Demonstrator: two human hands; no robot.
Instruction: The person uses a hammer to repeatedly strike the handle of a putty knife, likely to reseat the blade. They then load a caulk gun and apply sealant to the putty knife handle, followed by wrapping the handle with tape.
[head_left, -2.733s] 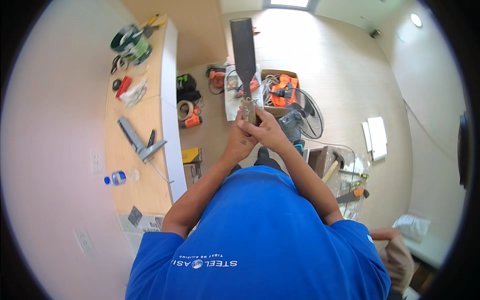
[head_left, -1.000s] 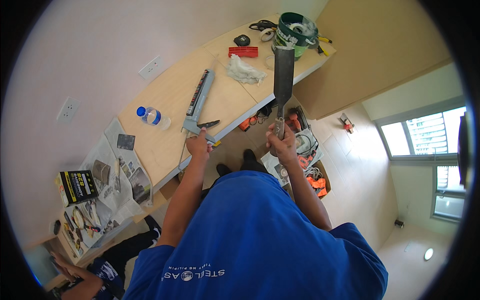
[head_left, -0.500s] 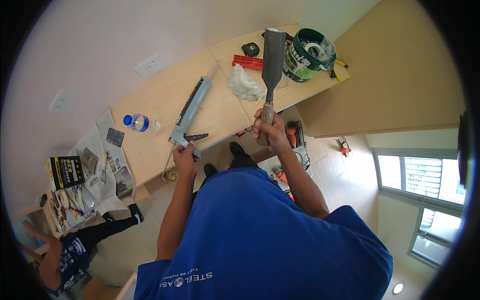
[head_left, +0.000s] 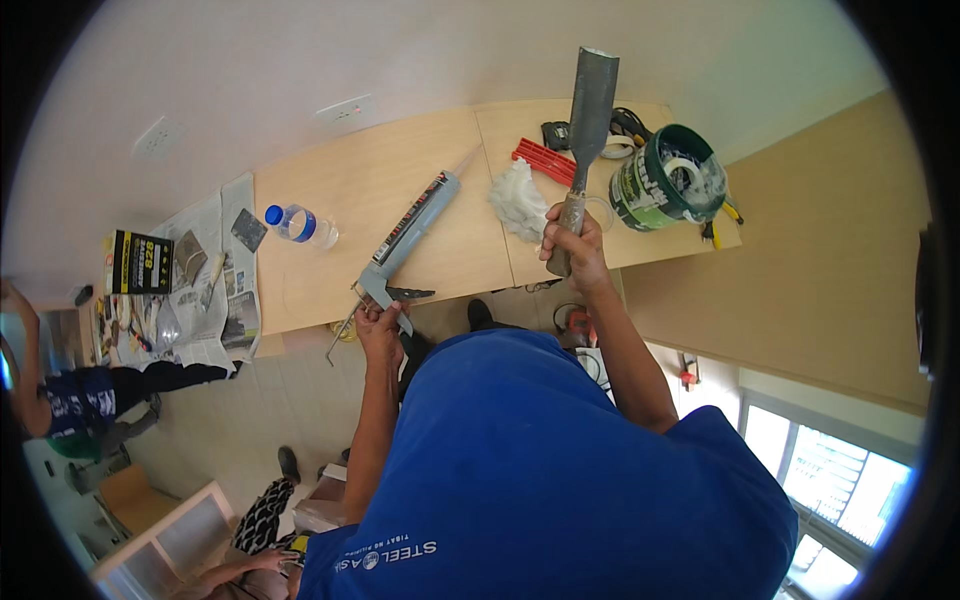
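Observation:
My left hand point(head_left: 381, 337) is closed round the rear handle of a grey caulking gun point(head_left: 418, 226). The gun carries a cartridge and its nozzle points to the far right over the wooden tabletop point(head_left: 345, 285). In my right hand point(head_left: 580, 246), a broad-bladed chisel point(head_left: 594, 108) is gripped by its worn wooden handle, blade up. Left of that handle lies a crumpled white cloth point(head_left: 517, 202). Beyond the cloth are a slotted red plastic piece point(head_left: 544, 160) and a black tape measure point(head_left: 555, 136).
A green bucket point(head_left: 637, 197) holding tape and tools stands at the right. On the left are a water bottle point(head_left: 322, 234), newspaper point(head_left: 207, 222) and a yellow-black box point(head_left: 140, 262). One person point(head_left: 78, 402) is at far left; another point(head_left: 262, 540) is at lower left.
The view has shifted, so the tabletop sits further right. The chisel now tilts slightly rightward. A second person has come into sight at lower left. Both my grips are unchanged.

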